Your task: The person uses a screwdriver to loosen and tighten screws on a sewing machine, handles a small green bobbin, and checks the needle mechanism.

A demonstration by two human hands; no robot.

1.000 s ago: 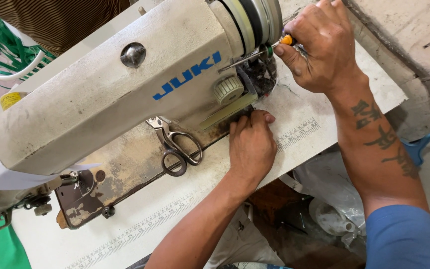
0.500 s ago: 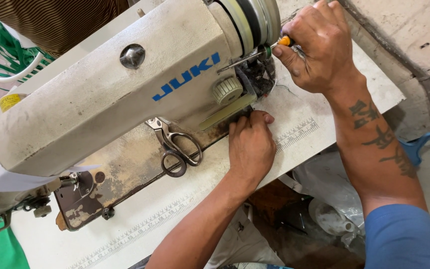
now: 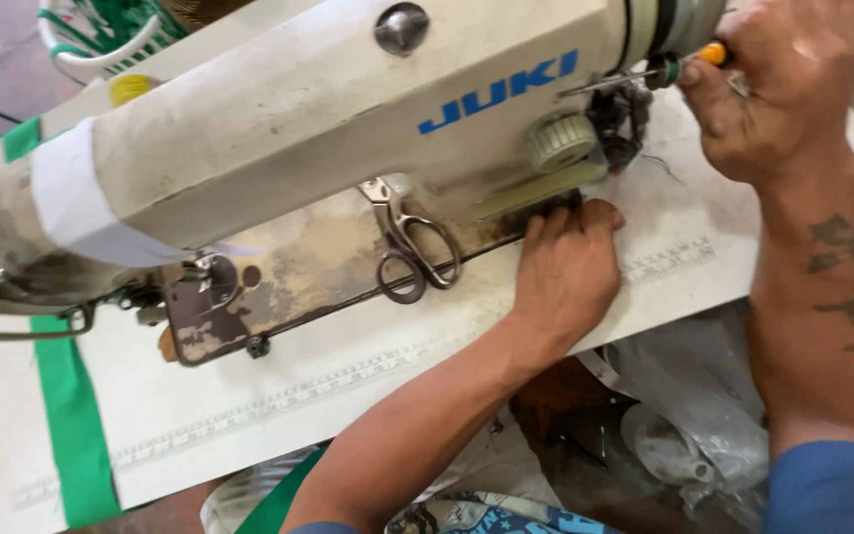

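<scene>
White worktable (image 3: 279,415), worn, with green tape strips and printed ruler marks. Cream industrial sewing machine (image 3: 328,119) lies across it, needle end at far left. Scissors (image 3: 412,252) rest on the rusty bed plate, untouched. Left hand (image 3: 565,272) lies flat, fingers pressed to the machine base beneath the dial. Right hand (image 3: 778,94) is closed around an orange-handled screwdriver (image 3: 674,69), tip at the handwheel end. Since a second ago the view has closed in; both hands unmoved — work at that screw continues.

a sewing workshop: a grimy cream industrial sewing machine (image 3: 348,129) set in a worn white table (image 3: 249,415), steel scissors (image 3: 412,247) on its bed.
</scene>
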